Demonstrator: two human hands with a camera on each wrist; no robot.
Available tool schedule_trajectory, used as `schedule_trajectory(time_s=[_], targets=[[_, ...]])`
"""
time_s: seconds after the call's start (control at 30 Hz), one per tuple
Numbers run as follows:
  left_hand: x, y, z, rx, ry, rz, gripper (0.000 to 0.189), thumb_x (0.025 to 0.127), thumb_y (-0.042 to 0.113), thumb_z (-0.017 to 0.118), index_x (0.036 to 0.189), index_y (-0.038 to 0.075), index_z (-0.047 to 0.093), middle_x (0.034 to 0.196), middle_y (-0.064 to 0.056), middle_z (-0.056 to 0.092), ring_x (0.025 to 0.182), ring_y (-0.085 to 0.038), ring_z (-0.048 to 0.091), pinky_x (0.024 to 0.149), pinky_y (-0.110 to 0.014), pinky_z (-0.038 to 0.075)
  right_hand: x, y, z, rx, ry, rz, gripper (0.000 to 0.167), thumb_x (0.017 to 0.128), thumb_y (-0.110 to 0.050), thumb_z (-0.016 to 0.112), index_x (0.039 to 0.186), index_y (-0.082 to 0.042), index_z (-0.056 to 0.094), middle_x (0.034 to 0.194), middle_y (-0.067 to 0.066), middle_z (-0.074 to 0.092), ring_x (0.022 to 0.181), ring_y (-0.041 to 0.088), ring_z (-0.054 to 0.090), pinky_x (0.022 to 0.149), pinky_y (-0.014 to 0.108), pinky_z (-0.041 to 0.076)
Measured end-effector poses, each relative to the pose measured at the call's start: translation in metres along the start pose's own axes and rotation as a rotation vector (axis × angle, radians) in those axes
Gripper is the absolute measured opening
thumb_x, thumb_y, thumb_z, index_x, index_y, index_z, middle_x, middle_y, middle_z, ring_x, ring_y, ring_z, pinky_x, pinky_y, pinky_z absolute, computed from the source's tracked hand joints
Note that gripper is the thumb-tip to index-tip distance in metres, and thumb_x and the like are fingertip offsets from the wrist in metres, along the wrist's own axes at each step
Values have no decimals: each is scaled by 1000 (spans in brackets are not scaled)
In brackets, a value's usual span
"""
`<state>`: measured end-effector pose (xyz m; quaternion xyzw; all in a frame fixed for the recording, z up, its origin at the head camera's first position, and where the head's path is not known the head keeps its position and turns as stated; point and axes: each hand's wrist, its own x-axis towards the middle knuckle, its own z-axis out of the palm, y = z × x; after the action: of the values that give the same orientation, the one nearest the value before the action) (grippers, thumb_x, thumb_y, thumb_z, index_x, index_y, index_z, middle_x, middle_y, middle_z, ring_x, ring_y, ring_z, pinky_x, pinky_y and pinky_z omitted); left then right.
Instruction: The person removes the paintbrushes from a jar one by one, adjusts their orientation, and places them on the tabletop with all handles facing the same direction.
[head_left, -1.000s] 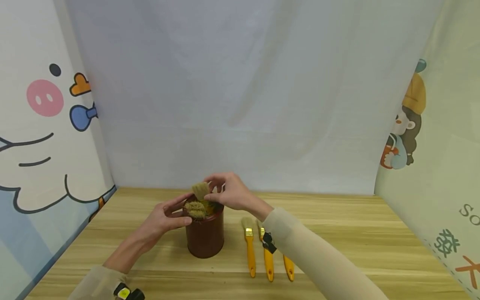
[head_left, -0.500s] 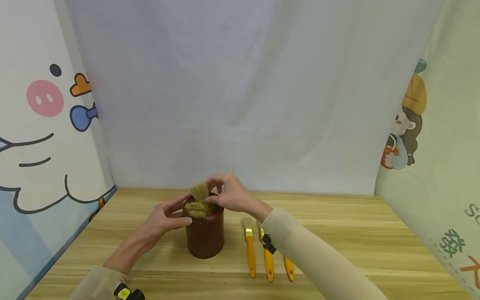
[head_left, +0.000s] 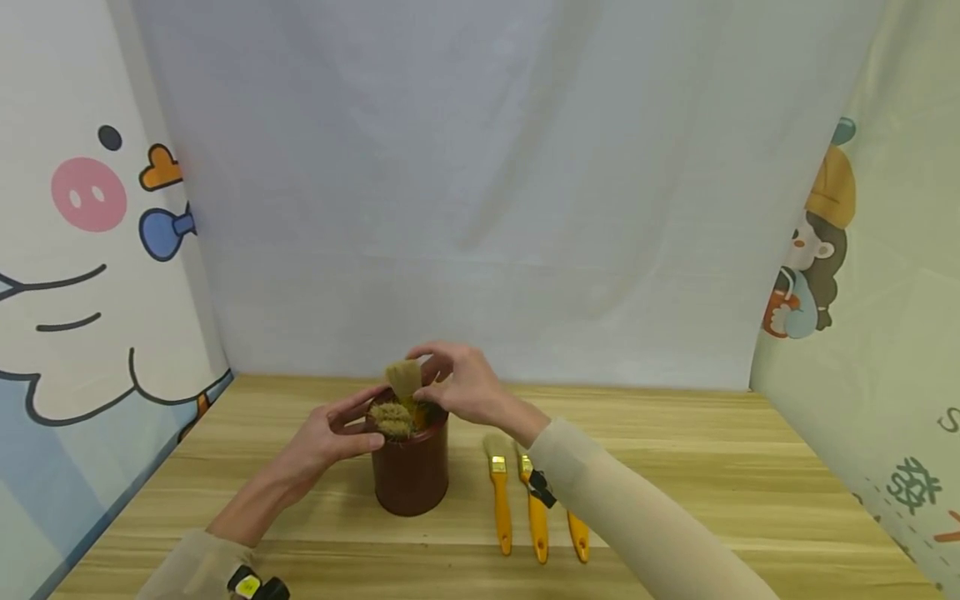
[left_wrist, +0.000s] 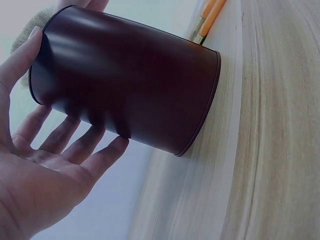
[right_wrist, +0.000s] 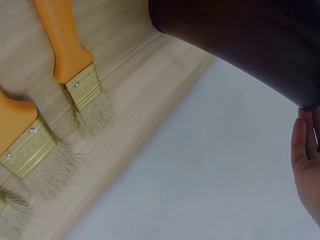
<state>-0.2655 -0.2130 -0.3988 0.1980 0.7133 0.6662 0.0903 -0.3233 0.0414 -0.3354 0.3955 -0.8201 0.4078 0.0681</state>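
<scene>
A dark reddish-brown cylindrical can [head_left: 410, 479] stands upright on the wooden table. My left hand [head_left: 337, 431] holds it near the rim, thumb on the near side; in the left wrist view the fingers [left_wrist: 62, 135] spread along its wall. Above the can's mouth, my right hand [head_left: 468, 387] pinches a paintbrush [head_left: 403, 377] with its pale bristles up. Other bristle heads [head_left: 392, 419] poke out beside it at the left of the rim. The lower part of the pinched brush is hidden inside the can.
Three orange-handled paintbrushes lie right of the can, bristles away from me: a left one [head_left: 501, 512], a middle one [head_left: 537, 529] and a right one [head_left: 577, 535] partly under my right forearm. A pale cloth backdrop [head_left: 480, 208] hangs behind the table, with printed sheets at both sides.
The pinched paintbrush dips slightly left, then shifts a little up and right with my right hand. My left hand and the can stay in place.
</scene>
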Motion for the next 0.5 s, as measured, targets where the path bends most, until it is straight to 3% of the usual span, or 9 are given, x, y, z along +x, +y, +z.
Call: schedule_trajectory(time_s=[0.3,0.5], targets=[[0,1,0,14,2,5,77,99,16,73,166,8,35,166,-24,32,145,-49,41,106,-47,51,0,-3,-4,56,14,-19,43,90,3,82,130,-6,70,103,10,77,87,14,74,82,39,61],[0,1,1,11,3,2,78,99,17,74,166,7,35,165,-25,33,145,-51,40,106,-47,51,-2,-3,-6,122,24,-35,45,90,7,80,132,-5,69,101,11,76,86,16,76,77,30,61]])
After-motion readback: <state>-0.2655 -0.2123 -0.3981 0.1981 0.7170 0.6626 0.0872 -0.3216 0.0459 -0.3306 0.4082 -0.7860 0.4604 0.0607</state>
